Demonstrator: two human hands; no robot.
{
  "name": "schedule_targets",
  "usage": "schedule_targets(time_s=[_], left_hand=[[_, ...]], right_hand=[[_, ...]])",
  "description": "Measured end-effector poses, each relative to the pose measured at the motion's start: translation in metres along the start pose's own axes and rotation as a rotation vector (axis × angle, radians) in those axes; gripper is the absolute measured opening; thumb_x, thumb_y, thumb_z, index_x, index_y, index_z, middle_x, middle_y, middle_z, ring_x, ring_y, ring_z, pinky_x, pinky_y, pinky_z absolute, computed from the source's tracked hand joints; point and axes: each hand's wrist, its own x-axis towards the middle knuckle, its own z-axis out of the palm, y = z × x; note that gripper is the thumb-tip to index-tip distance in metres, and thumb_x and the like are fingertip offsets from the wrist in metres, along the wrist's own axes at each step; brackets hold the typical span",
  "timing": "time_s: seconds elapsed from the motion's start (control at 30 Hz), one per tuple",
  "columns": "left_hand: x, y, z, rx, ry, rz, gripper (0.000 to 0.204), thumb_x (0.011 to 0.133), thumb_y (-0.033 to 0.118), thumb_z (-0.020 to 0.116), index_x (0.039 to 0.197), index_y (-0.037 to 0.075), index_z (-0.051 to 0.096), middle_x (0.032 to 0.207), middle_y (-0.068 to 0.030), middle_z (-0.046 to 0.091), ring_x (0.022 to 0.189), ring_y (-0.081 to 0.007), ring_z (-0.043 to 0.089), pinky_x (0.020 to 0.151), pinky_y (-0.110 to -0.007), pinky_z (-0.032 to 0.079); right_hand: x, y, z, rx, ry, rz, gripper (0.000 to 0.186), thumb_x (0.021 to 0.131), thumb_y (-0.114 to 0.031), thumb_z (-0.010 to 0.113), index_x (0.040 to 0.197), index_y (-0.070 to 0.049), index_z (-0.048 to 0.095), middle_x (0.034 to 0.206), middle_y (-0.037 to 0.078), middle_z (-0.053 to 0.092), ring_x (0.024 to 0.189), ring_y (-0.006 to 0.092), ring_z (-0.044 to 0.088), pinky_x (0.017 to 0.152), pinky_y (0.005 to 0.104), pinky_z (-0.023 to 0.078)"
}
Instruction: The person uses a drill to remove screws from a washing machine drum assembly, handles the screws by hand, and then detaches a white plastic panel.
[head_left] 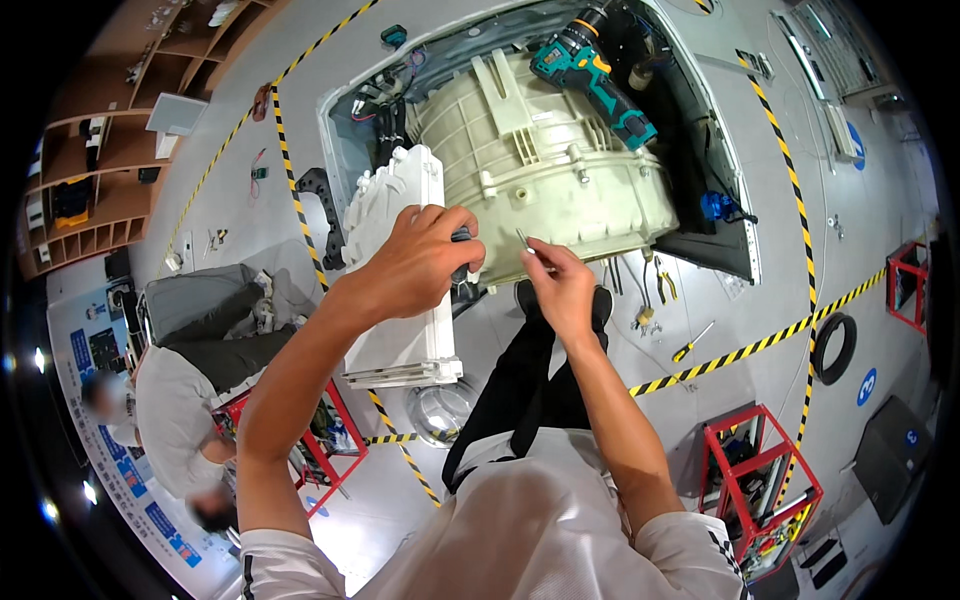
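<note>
My left hand (425, 255) is closed round a dark, rounded piece (462, 250), most of it hidden by the fingers. It is over a long white plastic housing (400, 345) that leans against the tub's left side. Between the thumb and fingers of my right hand (562, 290), a thin metal rod (523, 240) is pinched, its tip pointing at the tub. The big cream plastic washing machine tub (540, 205) lies in its opened metal cabinet (745, 235). On top of the tub rests a teal and black cordless drill (590, 75).
Pliers (665, 280) and a screwdriver (693, 342) lie on the floor at right. Red tool carts (765, 465) stand lower right and left. A clear round door bowl (440, 410) is by my legs. A person (185, 410) sits bent over at left. A black rubber ring (834, 349) lies far right.
</note>
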Motion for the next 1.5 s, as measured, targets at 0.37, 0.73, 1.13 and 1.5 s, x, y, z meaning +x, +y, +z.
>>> schedule_targets(time_s=[0.37,0.73,1.13,1.5], left_hand=[[-0.015,-0.012,-0.021,-0.096,0.060,0.108,0.022,0.065,-0.007,0.055,0.079,0.010,0.057,0.099,-0.0060,0.049,0.093,-0.0281,0.047,0.086,-0.037,0.035],[-0.025,-0.025,-0.029,-0.168,0.108,0.159,0.023,0.062,-0.007,0.055,0.081,0.006,0.056,0.105,-0.0098,0.049,0.096,-0.0313,0.045,0.088,-0.040,0.036],[-0.026,-0.029,-0.027,-0.154,0.110,0.194,0.021,0.061,-0.005,0.057,0.080,0.004,0.057,0.103,-0.0111,0.049,0.094,-0.0310,0.046,0.089,-0.042,0.036],[-0.021,-0.031,-0.023,-0.152,0.094,0.210,0.024,0.059,-0.005,0.059,0.081,0.004,0.057,0.104,-0.0114,0.049,0.097,-0.0315,0.047,0.092,-0.044,0.036]], right_hand=[[0.029,0.005,0.051,-0.533,0.057,-0.222,0.010,0.075,-0.012,0.068,0.083,-0.006,0.067,0.085,0.008,0.063,0.067,0.0300,0.061,0.060,0.0385,0.048],[0.036,-0.003,0.062,-0.729,0.090,-0.225,0.010,0.075,-0.016,0.069,0.083,-0.010,0.069,0.086,0.004,0.064,0.068,0.0265,0.062,0.059,0.0352,0.048],[0.046,0.001,0.072,-0.731,0.118,-0.279,0.008,0.076,-0.017,0.067,0.082,-0.011,0.066,0.085,0.003,0.062,0.068,0.0269,0.061,0.056,0.0383,0.047],[0.046,0.001,0.074,-0.723,0.135,-0.257,0.009,0.077,-0.017,0.067,0.082,-0.009,0.066,0.079,0.006,0.062,0.067,0.0283,0.061,0.054,0.0392,0.046]])
